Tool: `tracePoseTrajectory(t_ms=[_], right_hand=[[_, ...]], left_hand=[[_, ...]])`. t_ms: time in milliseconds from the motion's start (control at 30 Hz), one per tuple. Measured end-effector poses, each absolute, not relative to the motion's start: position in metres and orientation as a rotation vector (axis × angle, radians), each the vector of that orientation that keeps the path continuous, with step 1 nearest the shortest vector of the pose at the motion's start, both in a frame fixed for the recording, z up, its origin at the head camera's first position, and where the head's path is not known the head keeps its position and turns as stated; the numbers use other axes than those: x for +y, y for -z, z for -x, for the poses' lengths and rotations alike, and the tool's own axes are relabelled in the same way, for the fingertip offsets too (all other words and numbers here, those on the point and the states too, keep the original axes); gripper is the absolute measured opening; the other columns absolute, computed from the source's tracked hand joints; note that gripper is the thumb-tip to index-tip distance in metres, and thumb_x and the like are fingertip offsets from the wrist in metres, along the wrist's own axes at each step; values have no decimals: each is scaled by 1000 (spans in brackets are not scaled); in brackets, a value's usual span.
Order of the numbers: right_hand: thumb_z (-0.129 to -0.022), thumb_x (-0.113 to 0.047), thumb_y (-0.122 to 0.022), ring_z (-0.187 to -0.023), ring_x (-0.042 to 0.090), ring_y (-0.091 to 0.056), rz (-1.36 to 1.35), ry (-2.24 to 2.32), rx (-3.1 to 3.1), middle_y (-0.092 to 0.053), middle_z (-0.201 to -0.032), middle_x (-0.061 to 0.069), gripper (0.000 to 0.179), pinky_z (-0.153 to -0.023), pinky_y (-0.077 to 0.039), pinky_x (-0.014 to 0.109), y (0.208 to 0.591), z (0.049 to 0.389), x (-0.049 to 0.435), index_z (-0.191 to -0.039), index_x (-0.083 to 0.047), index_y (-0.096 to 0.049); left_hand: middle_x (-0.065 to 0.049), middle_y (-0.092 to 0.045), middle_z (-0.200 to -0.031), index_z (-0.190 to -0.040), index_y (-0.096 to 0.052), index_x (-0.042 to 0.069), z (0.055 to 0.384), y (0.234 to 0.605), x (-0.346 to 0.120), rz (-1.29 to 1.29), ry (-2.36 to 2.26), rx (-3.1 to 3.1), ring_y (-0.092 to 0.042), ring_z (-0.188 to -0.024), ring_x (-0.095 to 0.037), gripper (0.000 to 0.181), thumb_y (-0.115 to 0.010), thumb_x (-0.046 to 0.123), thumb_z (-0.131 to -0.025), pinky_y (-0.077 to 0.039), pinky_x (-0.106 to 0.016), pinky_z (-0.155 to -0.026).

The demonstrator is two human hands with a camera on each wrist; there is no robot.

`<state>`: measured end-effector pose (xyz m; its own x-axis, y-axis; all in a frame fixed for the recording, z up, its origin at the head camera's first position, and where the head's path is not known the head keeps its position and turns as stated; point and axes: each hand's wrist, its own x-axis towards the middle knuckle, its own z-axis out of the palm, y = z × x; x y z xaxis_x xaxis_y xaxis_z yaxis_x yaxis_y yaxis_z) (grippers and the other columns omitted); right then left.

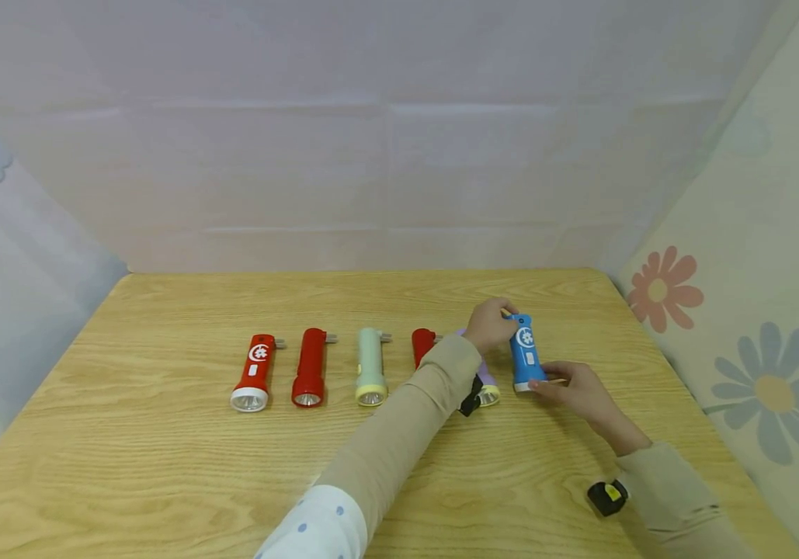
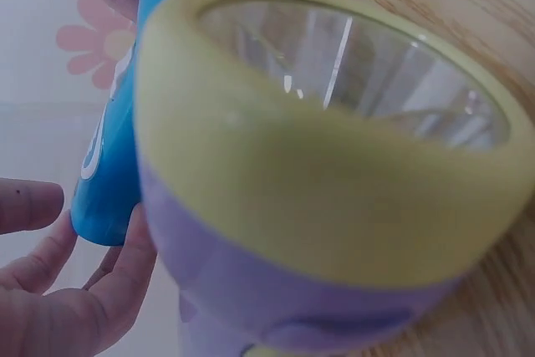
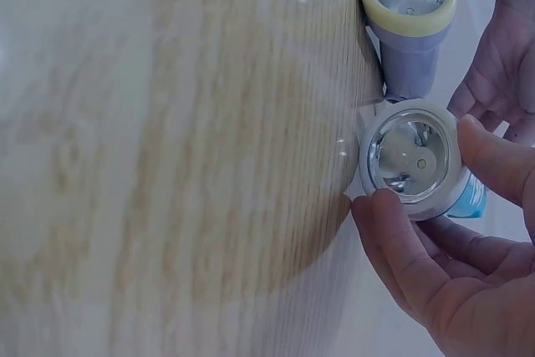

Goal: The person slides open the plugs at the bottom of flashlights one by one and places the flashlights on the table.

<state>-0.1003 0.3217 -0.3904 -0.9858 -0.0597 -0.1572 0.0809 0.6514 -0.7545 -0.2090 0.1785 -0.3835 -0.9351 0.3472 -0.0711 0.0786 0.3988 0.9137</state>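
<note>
A blue flashlight (image 1: 526,353) with a white flower emblem lies between both hands at the right of the table, its lens end toward the person. My left hand (image 1: 493,324) has its fingers curled about the tail end; the left wrist view shows the thumb beside that end. Lower down, my right hand (image 1: 576,392) pinches the white lens rim (image 3: 452,152) between thumb and fingers. Just left of it lies a purple flashlight (image 1: 486,378) with a yellow head, partly hidden by the left wrist and looming large in the left wrist view (image 2: 276,165).
Farther left, a row holds a red flashlight with a white rim (image 1: 255,373), an all-red one (image 1: 310,365), a pale green one (image 1: 371,365) and another red one (image 1: 423,345), partly behind the left sleeve. Wood-grain table (image 1: 161,466); flower-printed wall at right (image 1: 755,310).
</note>
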Motion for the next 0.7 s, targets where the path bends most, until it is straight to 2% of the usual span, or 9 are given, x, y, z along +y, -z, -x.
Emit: tracePoseTrajectory(t_ms=[300,533,700], right_hand=[[-86,-21,-65,-91,33,-59,-3,1206,2731,-54,-112,31,55,-72,-50,37,391,102,322,-120,17,-45],[-85,-19,-65,-96,37,-57,26,1212,2726,-51,-116,33,57,-77,-49,41,392,103,323,-122,18,-43],[-85,-17,-65,-99,39,-56,33,1217,2723,-51,-116,33,56,-79,-48,42,391,103,323,-123,18,-42]], left_hand=[[-4,-60,-91,-101,-61,7,209,384,181,-365,-1693,2368,-55,-76,-13,15,-55,16,-90,-45,-23,-61],[-1,-57,-88,-106,-59,9,207,380,184,-279,-1744,2331,-53,-71,-11,19,-55,18,-90,-45,-24,-59],[-1,-58,-89,-108,-60,8,206,379,185,-263,-1752,2328,-53,-74,-11,21,-55,18,-91,-45,-23,-61]])
